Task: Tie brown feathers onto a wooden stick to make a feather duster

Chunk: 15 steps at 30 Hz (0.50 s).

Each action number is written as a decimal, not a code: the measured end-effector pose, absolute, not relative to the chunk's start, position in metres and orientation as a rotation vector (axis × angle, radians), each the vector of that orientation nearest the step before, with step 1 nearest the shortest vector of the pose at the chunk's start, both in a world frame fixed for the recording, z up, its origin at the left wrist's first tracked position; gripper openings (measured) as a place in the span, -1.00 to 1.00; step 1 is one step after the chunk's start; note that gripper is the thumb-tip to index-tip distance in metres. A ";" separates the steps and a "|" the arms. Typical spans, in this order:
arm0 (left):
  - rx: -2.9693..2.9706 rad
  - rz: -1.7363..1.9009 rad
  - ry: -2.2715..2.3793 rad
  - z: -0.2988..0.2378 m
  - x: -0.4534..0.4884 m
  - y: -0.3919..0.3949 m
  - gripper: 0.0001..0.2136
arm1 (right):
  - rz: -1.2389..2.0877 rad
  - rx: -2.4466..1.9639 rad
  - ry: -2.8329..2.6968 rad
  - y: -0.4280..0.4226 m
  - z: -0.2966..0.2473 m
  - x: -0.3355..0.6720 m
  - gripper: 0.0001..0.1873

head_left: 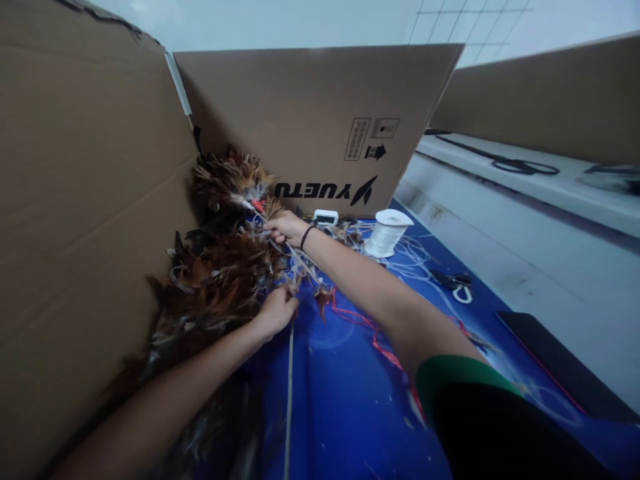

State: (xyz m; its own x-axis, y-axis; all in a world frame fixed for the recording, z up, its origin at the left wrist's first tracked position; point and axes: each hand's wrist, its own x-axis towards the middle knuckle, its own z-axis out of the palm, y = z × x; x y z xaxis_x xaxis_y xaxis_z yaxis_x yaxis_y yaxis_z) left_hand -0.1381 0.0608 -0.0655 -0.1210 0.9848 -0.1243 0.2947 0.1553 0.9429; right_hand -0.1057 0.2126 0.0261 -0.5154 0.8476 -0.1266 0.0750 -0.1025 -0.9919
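Brown feathers (220,273) lie in a long heap along the left side of the blue table surface. My right hand (287,229), a dark band at its wrist, reaches to the far end of the heap. Its fingers are closed round pale feather stems, with a small brown tuft sticking up above them. Just beyond is a feather bundle (233,180) with a red tie (257,205). Nearer to me, my left hand (277,312) is closed at the heap's right edge, beside pale stems and strings; what its fingers pinch is hidden.
Cardboard panels (310,113) stand behind and to the left. Right of my hands are a white spool (387,233), a small white device (325,218), loose clear cord, red string (385,350), keys (453,283) and a dark flat phone-like object (565,363). Scissors (523,165) lie on a white ledge.
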 end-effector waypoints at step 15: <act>1.059 1.127 1.716 -0.039 -0.195 0.017 -0.79 | 1.054 -1.299 -1.865 0.267 -0.017 -0.116 -0.77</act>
